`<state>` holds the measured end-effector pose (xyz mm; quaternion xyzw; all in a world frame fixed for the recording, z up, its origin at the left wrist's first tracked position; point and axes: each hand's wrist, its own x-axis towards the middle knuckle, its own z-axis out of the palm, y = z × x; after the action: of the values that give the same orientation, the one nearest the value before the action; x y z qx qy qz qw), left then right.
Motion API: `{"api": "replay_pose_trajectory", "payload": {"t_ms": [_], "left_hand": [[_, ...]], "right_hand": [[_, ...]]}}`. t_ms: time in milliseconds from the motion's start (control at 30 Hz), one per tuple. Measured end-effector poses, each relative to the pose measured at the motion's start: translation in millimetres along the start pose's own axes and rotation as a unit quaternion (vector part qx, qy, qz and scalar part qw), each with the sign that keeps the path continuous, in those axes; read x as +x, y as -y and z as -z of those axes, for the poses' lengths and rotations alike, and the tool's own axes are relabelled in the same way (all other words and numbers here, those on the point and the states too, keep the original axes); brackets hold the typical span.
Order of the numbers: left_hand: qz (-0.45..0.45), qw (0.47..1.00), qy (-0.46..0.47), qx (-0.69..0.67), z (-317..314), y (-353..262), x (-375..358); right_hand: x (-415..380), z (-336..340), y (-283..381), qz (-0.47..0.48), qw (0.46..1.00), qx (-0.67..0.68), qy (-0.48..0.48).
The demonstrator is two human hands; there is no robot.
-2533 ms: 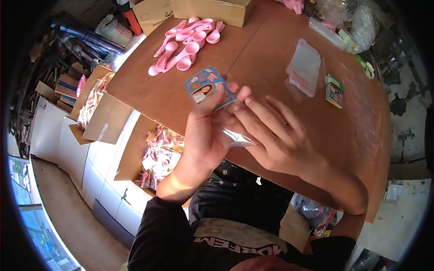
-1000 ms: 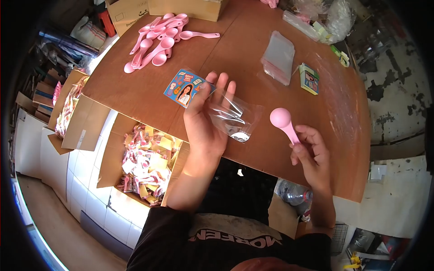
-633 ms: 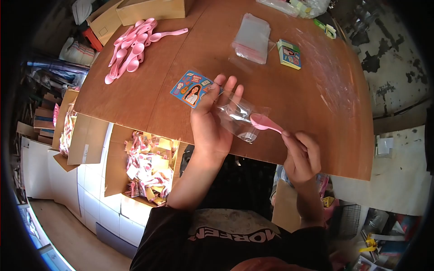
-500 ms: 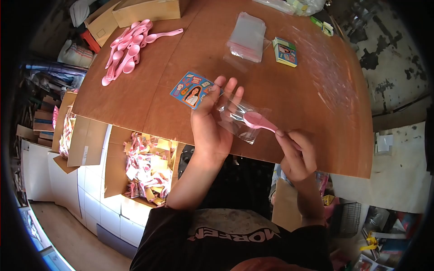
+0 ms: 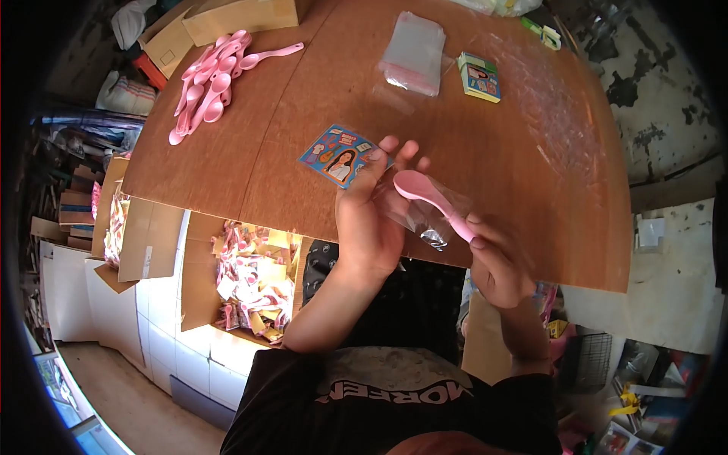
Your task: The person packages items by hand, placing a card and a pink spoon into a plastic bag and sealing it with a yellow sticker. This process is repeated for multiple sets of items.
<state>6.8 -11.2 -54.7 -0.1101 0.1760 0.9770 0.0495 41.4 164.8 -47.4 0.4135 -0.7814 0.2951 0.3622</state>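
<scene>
Between the thumb and fingers of my left hand point(image 5: 369, 220) is a blue printed card point(image 5: 339, 157) showing a cartoon figure. A clear plastic bag point(image 5: 434, 236) hangs at the same hand's palm and fingers. My right hand point(image 5: 502, 265) pinches a pink spoon point(image 5: 432, 199) by its handle end. The spoon's bowl points at my left palm and overlaps the bag in this view. On the table lie a stack of clear bags point(image 5: 414, 53) and a stack of similar cards point(image 5: 479, 78).
A pile of pink spoons point(image 5: 208, 80) lies at the table's far left, beside a cardboard box point(image 5: 241, 20). Loose clear plastic point(image 5: 542, 114) spreads on the right. Below the brown table point(image 5: 303, 98), an open carton point(image 5: 203, 284) holds many packed pink pieces.
My left hand has shifted right with the card and bag. The spoon has come closer to my left palm and now tilts more steeply, its bowl raised.
</scene>
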Motion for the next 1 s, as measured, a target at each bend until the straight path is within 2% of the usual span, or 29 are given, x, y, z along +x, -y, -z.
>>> {"api": "replay_pose_trajectory", "payload": {"t_ms": [67,133,367,433,567,633,733,800,833,967,1000], "left_hand": [[-0.006,0.999,0.036,0.002,3,6,0],[-0.028,0.999,0.018,-0.006,1,10,0],[0.034,0.999,0.041,-0.013,-4,10,-9],[0.035,0.998,0.037,-0.021,-3,11,-8],[0.046,0.997,0.039,-0.041,-1,9,-7],[0.039,0.998,0.032,-0.040,-3,7,-10],[0.078,0.997,0.011,-0.016,-3,9,-16],[0.078,0.996,0.046,-0.016,0,14,-18],[0.100,0.994,0.047,-0.027,-2,12,-20],[0.093,0.993,0.066,-0.041,-5,11,-21],[0.106,0.992,0.038,-0.061,-14,9,-23]], "right_hand": [[1,-1,2,0.003,1.000,-0.002,0.002],[2,-3,3,0.055,0.997,-0.049,-0.025],[2,-5,9,0.083,0.995,-0.057,-0.005],[-8,-9,3,0.108,0.992,-0.041,-0.051],[-11,-2,10,0.072,0.996,-0.022,-0.038],[-11,-2,11,0.091,0.995,-0.021,-0.028],[-7,-7,14,0.084,0.996,-0.034,-0.019],[-6,-10,15,0.094,0.994,-0.044,-0.024],[-5,-10,14,0.105,0.993,-0.053,-0.030],[-7,-9,16,0.123,0.987,-0.083,-0.058],[-8,-8,15,0.129,0.986,-0.089,-0.054]]}}
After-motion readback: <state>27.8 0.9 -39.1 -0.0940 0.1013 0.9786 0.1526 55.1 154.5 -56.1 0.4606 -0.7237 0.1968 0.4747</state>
